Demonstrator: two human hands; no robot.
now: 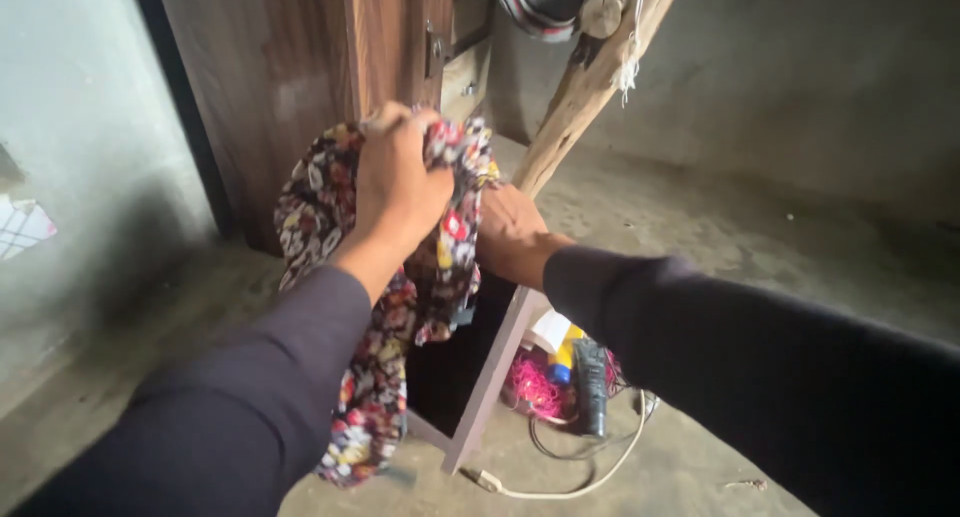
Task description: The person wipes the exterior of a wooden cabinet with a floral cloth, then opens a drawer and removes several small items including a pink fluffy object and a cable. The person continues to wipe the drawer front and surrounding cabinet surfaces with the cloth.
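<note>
So both hands are bunched into this flowery cloth [400, 307], black with red, yellow and white blossoms. The left hand [400, 182] is clenched tight on the top of it, knuckles up, and the rest of the fabric droops down along that dark sleeve. The right hand [510, 232] is tucked in behind the cloth, touching it, but I honestly can't tell if it's gripping or just resting there. It's all held up in front of a wooden cupboard [290, 87]. Underneath sits a pale wooden frame [495, 377], and beside it on the concrete floor [700, 227] a bowl [560, 387] of odds and ends with a white cable [560, 487] trailing out.
</note>
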